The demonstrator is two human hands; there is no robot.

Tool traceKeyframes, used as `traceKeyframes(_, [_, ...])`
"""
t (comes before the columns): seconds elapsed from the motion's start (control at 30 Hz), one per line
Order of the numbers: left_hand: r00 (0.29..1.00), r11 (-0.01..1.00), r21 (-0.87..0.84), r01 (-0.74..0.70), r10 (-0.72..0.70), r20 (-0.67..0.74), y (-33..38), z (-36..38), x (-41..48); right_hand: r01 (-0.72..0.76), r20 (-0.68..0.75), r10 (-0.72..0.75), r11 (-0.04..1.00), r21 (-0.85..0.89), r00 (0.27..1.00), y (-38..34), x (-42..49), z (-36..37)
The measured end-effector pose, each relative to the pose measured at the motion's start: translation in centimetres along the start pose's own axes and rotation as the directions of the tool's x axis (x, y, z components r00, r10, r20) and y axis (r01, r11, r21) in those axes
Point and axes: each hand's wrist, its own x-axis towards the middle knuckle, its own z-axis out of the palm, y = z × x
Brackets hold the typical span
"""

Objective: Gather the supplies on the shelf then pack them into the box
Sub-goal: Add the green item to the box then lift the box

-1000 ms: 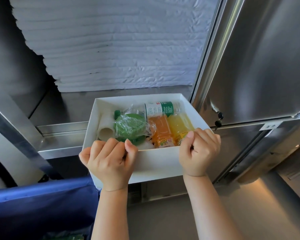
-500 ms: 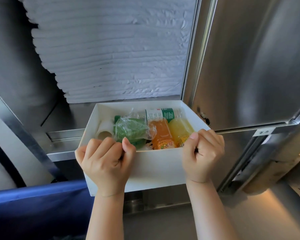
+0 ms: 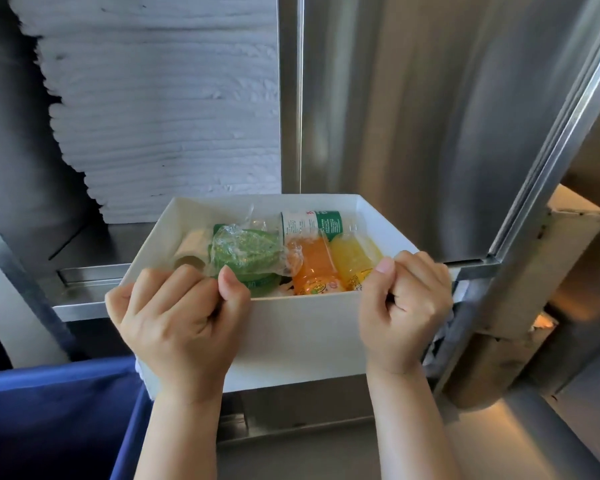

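An open white box is held up in front of the steel shelf. My left hand grips its near rim at the left corner, fingers curled over the edge. My right hand grips the near rim at the right. Inside lie a green plastic-wrapped pack, an orange bottle, a yellow bottle, a white and green can and a white paper roll.
A tall stack of white folded sheets stands on the shelf behind the box. A steel door and its frame rise at the right. A blue fabric bin sits at the lower left, below the box.
The box has shifted rightward and closer in the view with both hands still gripping its near rim. The view has tilted up and to the right along the steel door.
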Motion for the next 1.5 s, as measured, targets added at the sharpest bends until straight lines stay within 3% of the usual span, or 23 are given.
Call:
traceKeyframes(0.47, [0.999, 0.943, -0.332, 0.033, -0.026, 0.025, 20.6, 2.0, -1.9, 0.047, -0.087, -0.081, 0.939, -0.339, 0.993, 9.1, 5.1, -20.0])
traceKeyframes(0.87, [0.995, 0.75, -0.661, 0.033, 0.04, 0.096, 37.4, 7.6, -3.6, -0.013, -0.163, -0.124, 0.758, -0.652, 0.979, 17.0, 8.4, -33.7])
traceKeyframes(1.17, [0.994, 0.622, -0.78, 0.065, 0.029, 0.106, 48.6, 17.4, -5.6, -0.04, -0.176, -0.144, 0.655, -0.755, 0.974, 28.5, 11.1, -38.1])
traceKeyframes(1.5, [0.997, 0.633, -0.773, 0.046, 0.02, 0.075, 57.0, 30.8, -5.1, -0.006, -0.145, -0.164, 0.642, -0.767, 0.976, 42.7, 16.6, -36.6])
